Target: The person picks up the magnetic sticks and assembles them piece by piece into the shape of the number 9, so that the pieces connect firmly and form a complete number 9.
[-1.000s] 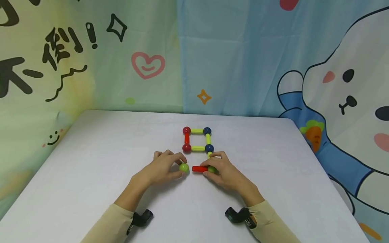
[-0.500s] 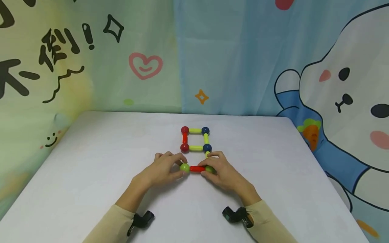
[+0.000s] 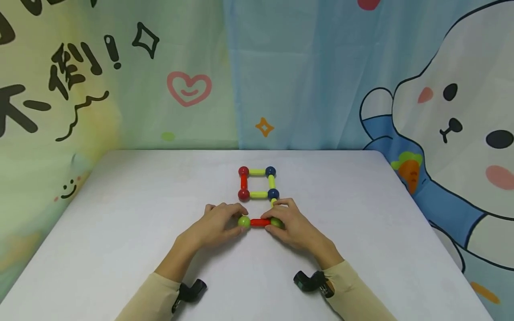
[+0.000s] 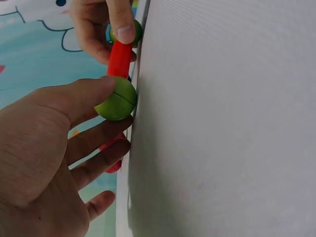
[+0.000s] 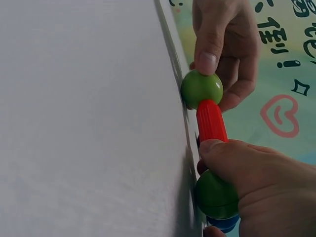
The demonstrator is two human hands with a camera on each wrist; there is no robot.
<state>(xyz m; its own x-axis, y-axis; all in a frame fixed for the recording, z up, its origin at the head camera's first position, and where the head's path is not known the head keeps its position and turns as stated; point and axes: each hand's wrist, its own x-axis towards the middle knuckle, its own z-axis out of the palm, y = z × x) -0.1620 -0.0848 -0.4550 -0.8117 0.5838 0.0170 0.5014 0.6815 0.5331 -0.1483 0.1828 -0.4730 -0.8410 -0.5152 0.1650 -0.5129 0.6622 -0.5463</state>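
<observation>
My left hand [image 3: 218, 224] pinches a green ball [image 3: 243, 221] between thumb and fingers. A short red rod [image 3: 260, 222] runs from that ball to a second green ball [image 3: 276, 222], partly covered by my right hand [image 3: 296, 226]. In the right wrist view, the right thumb [image 5: 217, 150] presses on the red rod close to this second ball [image 5: 216, 195]. A yellow-green rod [image 3: 274, 202], partly hidden by the right fingers, leads up to a blue ball [image 3: 273, 194]. That ball is a corner of a square of rods and balls.
The square's other corners are a blue ball [image 3: 271, 171] and two red balls, one at the far left [image 3: 243, 171] and one nearer [image 3: 243, 194]. Everything lies on a white table [image 3: 120, 223]. Behind its far edge hangs a printed curtain [image 3: 289, 89].
A second ago a gap separated the red rod from the left green ball; by half a second ago they met. Since then the hands have stayed almost still, while the head view shifts slightly.
</observation>
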